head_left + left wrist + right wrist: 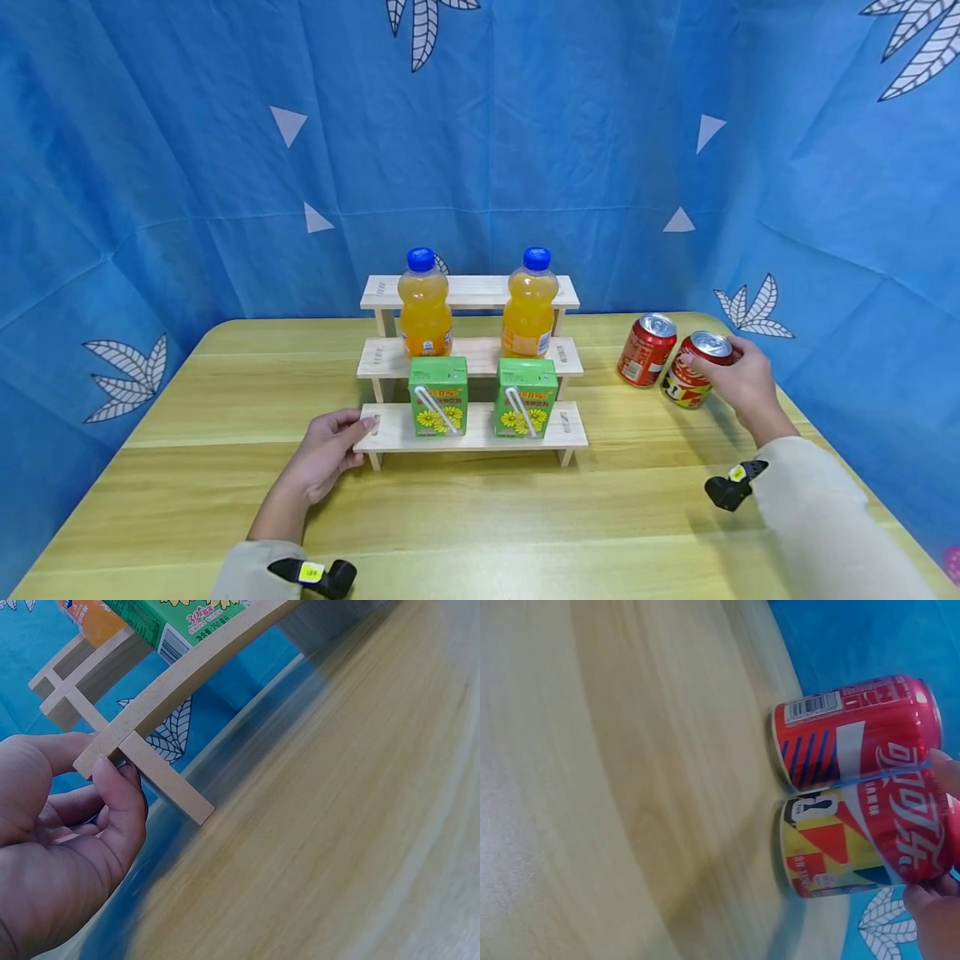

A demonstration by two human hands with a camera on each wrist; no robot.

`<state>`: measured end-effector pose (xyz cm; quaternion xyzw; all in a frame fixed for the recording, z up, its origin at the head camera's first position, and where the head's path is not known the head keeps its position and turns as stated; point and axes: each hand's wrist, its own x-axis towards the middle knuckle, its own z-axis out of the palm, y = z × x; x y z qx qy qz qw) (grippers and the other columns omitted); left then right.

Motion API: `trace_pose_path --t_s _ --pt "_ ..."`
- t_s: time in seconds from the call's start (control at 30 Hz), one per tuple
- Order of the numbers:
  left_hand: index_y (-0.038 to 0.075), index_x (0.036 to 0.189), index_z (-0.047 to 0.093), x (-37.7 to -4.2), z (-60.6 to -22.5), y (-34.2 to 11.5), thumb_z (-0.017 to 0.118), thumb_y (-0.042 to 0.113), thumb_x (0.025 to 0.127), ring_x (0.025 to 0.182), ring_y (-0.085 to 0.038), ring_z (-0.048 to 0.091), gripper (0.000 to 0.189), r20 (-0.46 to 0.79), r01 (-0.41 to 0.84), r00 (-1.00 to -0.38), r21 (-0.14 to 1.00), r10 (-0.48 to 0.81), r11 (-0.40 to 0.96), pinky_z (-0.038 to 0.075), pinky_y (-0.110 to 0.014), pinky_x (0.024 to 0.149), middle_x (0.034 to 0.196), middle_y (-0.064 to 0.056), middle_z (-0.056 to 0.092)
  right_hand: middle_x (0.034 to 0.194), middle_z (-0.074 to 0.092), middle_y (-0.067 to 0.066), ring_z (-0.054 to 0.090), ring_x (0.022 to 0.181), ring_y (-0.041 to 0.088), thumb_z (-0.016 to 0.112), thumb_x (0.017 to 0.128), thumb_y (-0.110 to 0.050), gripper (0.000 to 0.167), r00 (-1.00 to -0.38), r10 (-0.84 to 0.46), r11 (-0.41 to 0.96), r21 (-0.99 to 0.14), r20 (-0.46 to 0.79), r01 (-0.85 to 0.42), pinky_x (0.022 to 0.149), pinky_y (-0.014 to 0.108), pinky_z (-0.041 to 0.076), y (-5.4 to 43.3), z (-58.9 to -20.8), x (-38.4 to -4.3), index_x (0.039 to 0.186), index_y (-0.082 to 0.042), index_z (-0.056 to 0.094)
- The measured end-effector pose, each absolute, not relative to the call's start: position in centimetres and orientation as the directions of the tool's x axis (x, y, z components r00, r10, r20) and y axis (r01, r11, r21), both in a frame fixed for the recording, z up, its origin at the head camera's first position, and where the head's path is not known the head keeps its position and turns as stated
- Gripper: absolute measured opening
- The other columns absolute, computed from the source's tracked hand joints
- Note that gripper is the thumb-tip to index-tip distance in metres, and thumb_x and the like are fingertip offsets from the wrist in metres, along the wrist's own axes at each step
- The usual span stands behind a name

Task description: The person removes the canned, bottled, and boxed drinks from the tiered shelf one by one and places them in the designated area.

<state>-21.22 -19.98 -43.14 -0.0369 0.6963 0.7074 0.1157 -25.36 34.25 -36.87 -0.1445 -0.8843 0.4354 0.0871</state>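
Sleeves (821, 512), left hand (326, 458) pinching shelf (480, 427); right hand (748, 383) gripping nearer can (686, 385)

The bare left hand (326, 457) pinches between thumb (126, 814) and index finger (64, 752); the bare right hand (744, 383), farther forward, grips, its cream-sleeved arm (828, 517) extended on the right side.

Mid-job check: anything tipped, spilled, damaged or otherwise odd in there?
Nothing stands out. The green cartons and orange drink bottles stand upright on the wooden rack. The red cans look upright too, side by side, one in the right hand. No spill or dent shows.
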Motion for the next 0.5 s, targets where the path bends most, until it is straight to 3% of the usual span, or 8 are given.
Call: trace_pose_path --t_s 0.5 --pt "-0.01 0.128 0.042 -21.3 -43.2 -20.1 0.054 0.017 0.096 0.07 -0.009 0.055 0.043 -0.221 -0.221 -0.969 0.975 0.11 0.009 0.049 -0.016 0.056 0.093 -0.007 0.056 0.149 0.024 0.029 0.027 0.135 0.046 0.06 0.084 -0.055 0.098 -0.942 0.321 0.647 -0.749 0.102 0.139 0.105 0.058 0.031 33.4 -33.5 -25.4 0.148 0.004 0.015"
